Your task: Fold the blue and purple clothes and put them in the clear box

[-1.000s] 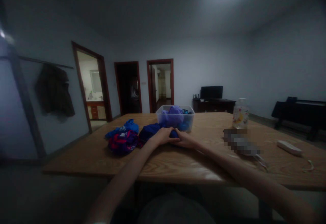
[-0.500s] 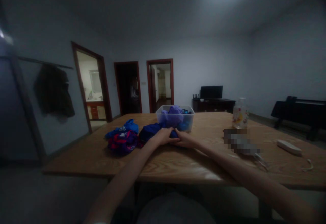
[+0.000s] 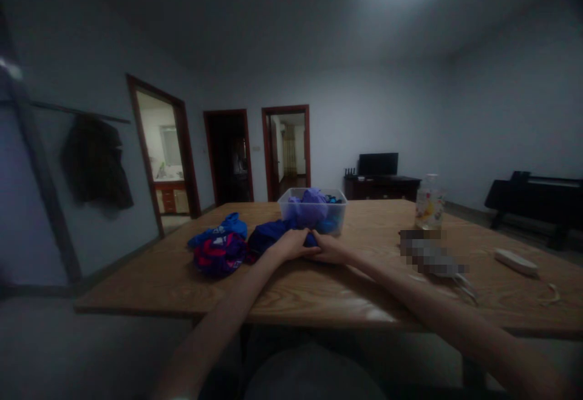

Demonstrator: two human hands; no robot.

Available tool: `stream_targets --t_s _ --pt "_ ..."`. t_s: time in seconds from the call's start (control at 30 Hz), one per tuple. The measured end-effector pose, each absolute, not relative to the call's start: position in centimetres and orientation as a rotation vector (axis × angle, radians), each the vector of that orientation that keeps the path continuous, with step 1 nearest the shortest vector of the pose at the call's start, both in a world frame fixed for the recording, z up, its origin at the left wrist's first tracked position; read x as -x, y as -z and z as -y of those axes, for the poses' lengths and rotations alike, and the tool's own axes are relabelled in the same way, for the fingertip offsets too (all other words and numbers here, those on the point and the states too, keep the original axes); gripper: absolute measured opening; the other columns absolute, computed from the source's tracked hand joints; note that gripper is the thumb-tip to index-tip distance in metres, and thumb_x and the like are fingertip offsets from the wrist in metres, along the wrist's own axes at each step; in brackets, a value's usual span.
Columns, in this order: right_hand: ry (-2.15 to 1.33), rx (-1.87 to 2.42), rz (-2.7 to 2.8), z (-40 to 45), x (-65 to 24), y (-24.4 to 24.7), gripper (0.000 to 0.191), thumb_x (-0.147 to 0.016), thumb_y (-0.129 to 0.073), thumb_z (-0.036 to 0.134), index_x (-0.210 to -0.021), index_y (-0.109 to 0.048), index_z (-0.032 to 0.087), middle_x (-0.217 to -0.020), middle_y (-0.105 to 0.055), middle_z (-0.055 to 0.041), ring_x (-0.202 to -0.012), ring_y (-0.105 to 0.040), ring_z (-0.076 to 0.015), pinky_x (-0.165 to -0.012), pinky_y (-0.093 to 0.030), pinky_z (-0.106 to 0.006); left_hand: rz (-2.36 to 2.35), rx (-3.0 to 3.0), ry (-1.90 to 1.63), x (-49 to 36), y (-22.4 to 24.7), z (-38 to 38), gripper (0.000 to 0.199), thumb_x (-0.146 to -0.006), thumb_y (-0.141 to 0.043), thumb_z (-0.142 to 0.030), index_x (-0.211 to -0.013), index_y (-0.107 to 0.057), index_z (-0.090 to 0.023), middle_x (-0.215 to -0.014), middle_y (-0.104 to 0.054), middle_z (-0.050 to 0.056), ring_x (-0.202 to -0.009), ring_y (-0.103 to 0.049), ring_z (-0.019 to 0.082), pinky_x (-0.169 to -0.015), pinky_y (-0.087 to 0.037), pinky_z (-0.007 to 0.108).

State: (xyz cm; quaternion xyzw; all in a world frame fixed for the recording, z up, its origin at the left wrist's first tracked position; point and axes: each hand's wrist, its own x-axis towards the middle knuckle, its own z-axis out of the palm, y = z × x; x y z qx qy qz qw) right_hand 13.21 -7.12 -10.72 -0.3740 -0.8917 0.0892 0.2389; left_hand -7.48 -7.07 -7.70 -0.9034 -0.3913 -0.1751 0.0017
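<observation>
A dark blue piece of cloth [image 3: 269, 234] lies bunched on the table in front of the plastic box. My left hand [image 3: 293, 243] is closed on its right end, fingers curled over the fabric. From the other side my right hand [image 3: 330, 249] grips the same end, and the fingertips of both hands meet there. Part of the cloth under the fingers is hidden. Just left of it sit a purple and red patterned cloth bundle [image 3: 220, 254] and a brighter blue one [image 3: 234, 224] behind that.
The clear plastic box [image 3: 334, 210] beyond my hands holds purple and blue cloths. On the right of the wooden table [image 3: 182, 294] stand a clear patterned bottle [image 3: 429, 204], a blurred-out object [image 3: 430, 255] and a white elongated item [image 3: 516, 263] with a cord nearby.
Hardly anything differs. Both hands stay at the same end of the dark blue cloth, and the bundles and box keep their places.
</observation>
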Motion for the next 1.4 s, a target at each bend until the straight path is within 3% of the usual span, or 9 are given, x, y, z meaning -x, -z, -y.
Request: stream_targets --t_s 1.4 --pt "-0.113 1.102 2.475 7.30 -13.27 10.58 0.078 -0.083 -0.071 0.057 -0.140 -0.044 0.012 -0.122 -0.068 -0.0228 -0.103 -0.071 -0.0361 -0.082 -0.055 -0.039 1.240 2.830 0.519 7.38 7.55 7.39 0.073 -0.086 -0.058 -0.075 -0.129 -0.057 -0.016 -0.121 -0.070 0.015 -0.109 -0.069 0.032 -0.091 -0.050 0.035"
